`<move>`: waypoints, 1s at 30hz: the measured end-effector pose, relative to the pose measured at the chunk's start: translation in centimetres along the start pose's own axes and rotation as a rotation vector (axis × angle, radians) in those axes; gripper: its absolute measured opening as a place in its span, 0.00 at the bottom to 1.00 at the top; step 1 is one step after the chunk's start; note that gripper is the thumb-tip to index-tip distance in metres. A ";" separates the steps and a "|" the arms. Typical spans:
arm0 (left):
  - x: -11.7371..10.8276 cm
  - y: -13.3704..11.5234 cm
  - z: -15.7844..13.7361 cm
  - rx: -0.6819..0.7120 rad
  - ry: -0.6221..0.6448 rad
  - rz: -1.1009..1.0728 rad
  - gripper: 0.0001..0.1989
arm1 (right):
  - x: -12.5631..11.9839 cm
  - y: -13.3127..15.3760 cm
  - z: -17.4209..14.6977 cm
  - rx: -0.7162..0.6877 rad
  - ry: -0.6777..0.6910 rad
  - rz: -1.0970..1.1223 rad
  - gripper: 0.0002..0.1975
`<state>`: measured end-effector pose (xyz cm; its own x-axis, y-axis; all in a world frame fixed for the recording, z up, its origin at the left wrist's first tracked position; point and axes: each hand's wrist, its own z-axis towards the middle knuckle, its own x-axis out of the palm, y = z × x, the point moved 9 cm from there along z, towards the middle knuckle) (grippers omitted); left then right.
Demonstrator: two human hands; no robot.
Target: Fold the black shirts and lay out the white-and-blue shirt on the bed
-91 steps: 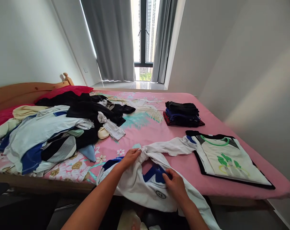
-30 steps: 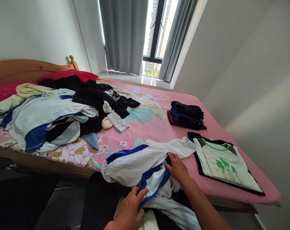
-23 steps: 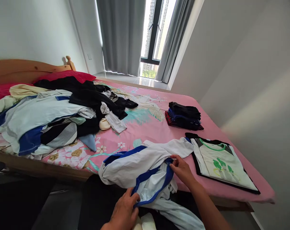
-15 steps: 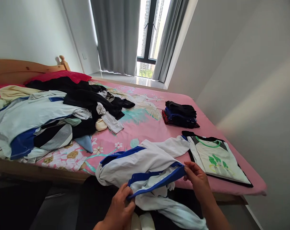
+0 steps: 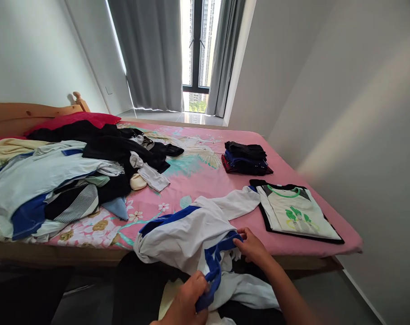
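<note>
A white long-sleeved shirt with blue trim (image 5: 188, 232) lies partly on the near edge of the bed, its lower part hanging over. My left hand (image 5: 191, 295) is closed on the blue band at the bottom. Farther right, my right hand (image 5: 250, 246) pinches another stretch of the same band. Between the two hands the band droops in loose folds. One white sleeve reaches across the sheet toward a folded white T-shirt with green collar (image 5: 298, 212), which lies on black cloth. The other sleeve hangs below, near my right forearm.
A heap of unfolded clothes (image 5: 49, 167) covers the left of the bed (image 5: 198, 187). Dark folded garments (image 5: 247, 158) are stacked at the right. Behind are a wooden headboard (image 5: 8, 117), a red pillow (image 5: 93, 119), grey curtains (image 5: 151, 54) and a window (image 5: 196, 49).
My hands have come closer together, the right one moving left and the left one moving down and right. The blue band, stretched taut before, now sags. The view has shifted slightly.
</note>
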<state>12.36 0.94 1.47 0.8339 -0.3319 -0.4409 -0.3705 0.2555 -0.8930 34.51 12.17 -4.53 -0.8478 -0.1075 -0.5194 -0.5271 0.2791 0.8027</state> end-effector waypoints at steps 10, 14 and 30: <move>4.3 -0.2 -0.8 0.090 0.320 0.320 0.18 | -2.3 1.0 -2.2 -0.103 -0.197 -0.420 0.18; -0.1 0.8 -0.3 -0.057 0.028 0.136 0.36 | -6.0 0.4 -5.5 -0.302 -0.418 -0.220 0.14; 2.1 -2.9 -1.5 0.333 0.029 0.076 0.24 | 0.3 -3.8 -6.1 -0.370 -0.320 -0.240 0.10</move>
<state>14.64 -1.86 3.03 0.7952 -0.3256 -0.5115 -0.2731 0.5609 -0.7816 35.91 5.25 -5.93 -0.6714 0.1851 -0.7177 -0.7380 -0.0778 0.6703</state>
